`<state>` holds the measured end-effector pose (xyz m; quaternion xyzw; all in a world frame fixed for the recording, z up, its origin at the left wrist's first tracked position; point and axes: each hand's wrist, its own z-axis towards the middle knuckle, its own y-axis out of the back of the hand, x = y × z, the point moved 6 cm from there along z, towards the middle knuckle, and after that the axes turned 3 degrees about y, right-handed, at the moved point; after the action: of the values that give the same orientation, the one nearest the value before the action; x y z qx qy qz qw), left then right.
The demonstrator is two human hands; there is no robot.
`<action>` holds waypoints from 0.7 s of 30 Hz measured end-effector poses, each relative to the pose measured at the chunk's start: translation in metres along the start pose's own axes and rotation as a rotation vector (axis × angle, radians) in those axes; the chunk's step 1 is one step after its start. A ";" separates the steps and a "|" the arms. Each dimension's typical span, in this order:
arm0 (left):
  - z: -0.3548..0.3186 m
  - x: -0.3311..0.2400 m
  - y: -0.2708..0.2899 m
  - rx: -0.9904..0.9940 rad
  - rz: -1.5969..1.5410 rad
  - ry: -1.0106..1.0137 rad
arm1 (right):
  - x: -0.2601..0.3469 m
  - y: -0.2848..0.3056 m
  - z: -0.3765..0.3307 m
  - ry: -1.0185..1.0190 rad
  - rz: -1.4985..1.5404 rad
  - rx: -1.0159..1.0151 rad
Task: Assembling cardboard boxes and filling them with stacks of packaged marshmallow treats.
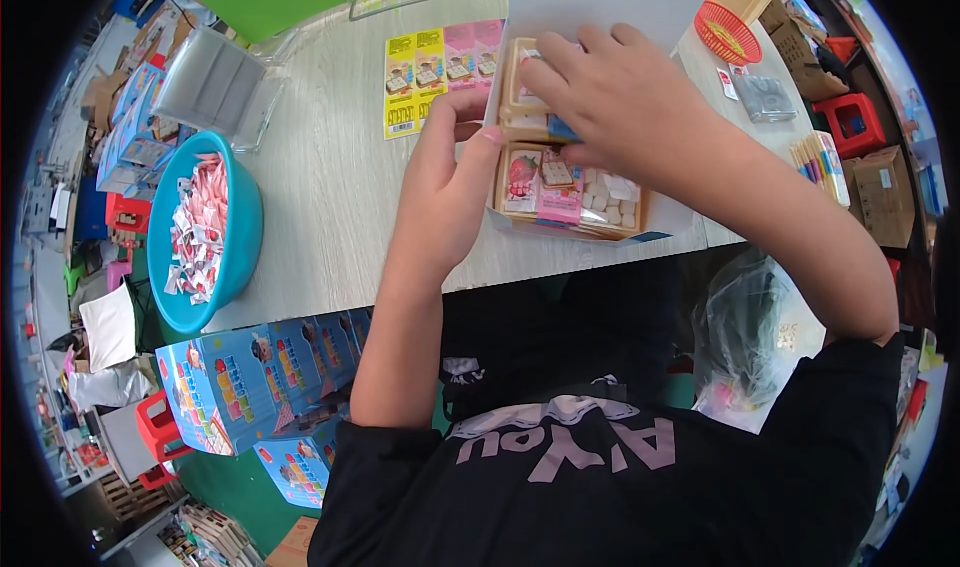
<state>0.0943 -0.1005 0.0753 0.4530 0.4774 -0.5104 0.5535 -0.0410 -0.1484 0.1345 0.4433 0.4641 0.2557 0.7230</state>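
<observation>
An open white box [655,222] lies on the pale wooden table [330,187], its lid standing up at the back. Inside sit tan plastic trays with small toy pieces, a strawberry card [522,179] and a pink packet [560,204]. My left hand [450,177] grips the box's left wall, fingers pinched on the edge. My right hand [605,97] reaches down into the upper tray [520,92], fingers closed around a small blue piece [562,129].
A teal bowl [245,227] full of pink and white sachets stands at the left. A yellow and pink leaflet [425,72] lies behind the box. Blue printed boxes [250,377] stack below the table edge. A clear plastic bag [745,337] sits at my right.
</observation>
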 end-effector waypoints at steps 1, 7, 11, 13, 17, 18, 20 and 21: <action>0.000 0.002 0.003 0.001 0.003 0.009 | 0.000 -0.004 0.003 0.000 -0.093 0.006; -0.002 0.002 0.003 0.001 -0.004 0.021 | -0.008 0.004 -0.006 0.023 0.024 -0.156; -0.001 0.003 0.005 0.022 -0.006 0.022 | -0.012 0.000 -0.004 -0.017 -0.060 -0.104; -0.001 0.004 0.005 0.024 -0.024 0.006 | -0.015 0.001 -0.006 -0.021 -0.040 -0.143; 0.003 0.008 0.005 0.011 0.054 -0.009 | -0.020 -0.010 -0.013 -0.042 0.101 -0.255; 0.003 0.015 0.010 0.009 0.047 0.011 | -0.020 -0.018 -0.010 -0.045 0.138 -0.309; 0.001 0.018 0.018 -0.052 0.010 0.058 | -0.013 -0.016 0.001 -0.112 0.063 -0.219; 0.002 0.022 0.016 -0.062 0.048 0.060 | -0.013 -0.015 -0.002 -0.135 0.024 -0.208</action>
<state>0.1110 -0.1039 0.0542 0.4622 0.4983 -0.4682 0.5646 -0.0487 -0.1650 0.1267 0.3877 0.3800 0.2806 0.7916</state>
